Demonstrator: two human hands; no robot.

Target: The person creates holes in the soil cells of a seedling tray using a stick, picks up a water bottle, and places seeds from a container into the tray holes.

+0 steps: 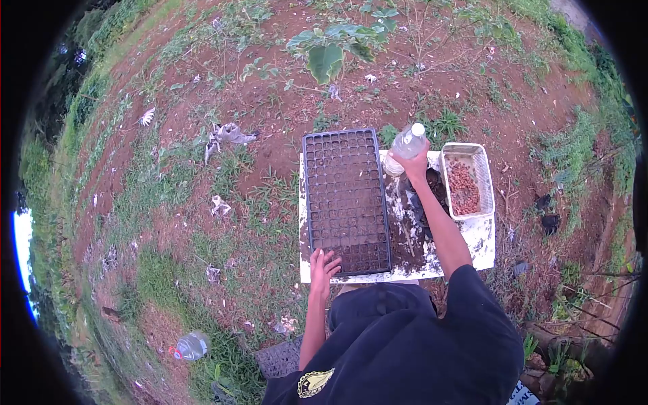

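A black seedling tray [347, 196] with many small cells of dark soil lies on a white board [482, 236]. My left hand [324, 267] rests at the tray's near left corner, its fingers spread and holding nothing. At the tray's far right side, my right hand [413, 164] is wrapped round a clear plastic bottle [408, 143] with a white cap. The bottle leans, cap end up and away from me. Beneath my right forearm is a dark container or bag of soil [437, 187], partly hidden. Right of it stands a white plastic basket [491, 185] holding reddish-brown seeds or pellets [463, 185].
Loose soil is scattered on the board between tray and basket. A large clear bottle with a red cap [193, 345] lies on the grass at the lower left. Beyond the board, a broad-leaved plant [327, 61] grows from bare earth. Another grey tray [280, 358] lies beside me.
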